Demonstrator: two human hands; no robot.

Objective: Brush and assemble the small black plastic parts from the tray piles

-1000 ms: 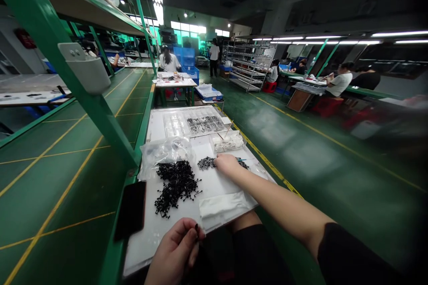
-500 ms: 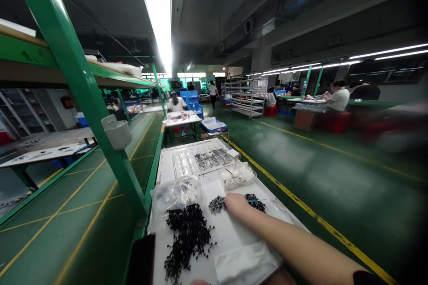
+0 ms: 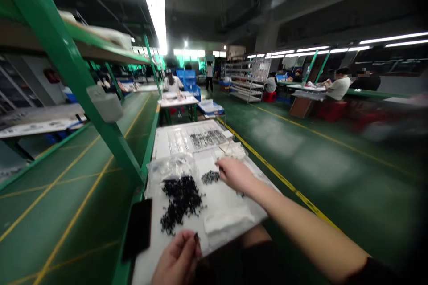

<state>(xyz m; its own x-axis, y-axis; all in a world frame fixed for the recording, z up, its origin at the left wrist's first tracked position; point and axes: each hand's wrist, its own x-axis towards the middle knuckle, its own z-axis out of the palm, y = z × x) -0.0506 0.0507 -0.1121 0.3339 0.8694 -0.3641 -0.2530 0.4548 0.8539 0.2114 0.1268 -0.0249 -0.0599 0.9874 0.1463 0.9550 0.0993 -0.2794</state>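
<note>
My left hand (image 3: 175, 258) is at the bottom of the view, its fingertips pinching a small dark part (image 3: 196, 237). My right hand (image 3: 236, 174), slightly blurred, hovers over the white work board (image 3: 217, 200), just right of a small heap of black parts (image 3: 210, 177). Its fingers point toward that heap, and I cannot tell whether they hold anything. A larger tangle of black parts (image 3: 181, 202) lies left of it, below a clear plastic bag (image 3: 170, 170). A folded white cloth (image 3: 227, 225) lies near my right forearm.
A clear tray with dark parts (image 3: 197, 139) and a white container (image 3: 230, 151) stand beyond my hands. A black phone (image 3: 137, 229) lies at the board's left edge. Green shelf posts (image 3: 83, 98) rise left; co-workers (image 3: 339, 87) sit at distant benches.
My left hand has come back up into view with the small part. My right hand has lifted and shifted right from the small heap. The view has tilted and swung slightly.
</note>
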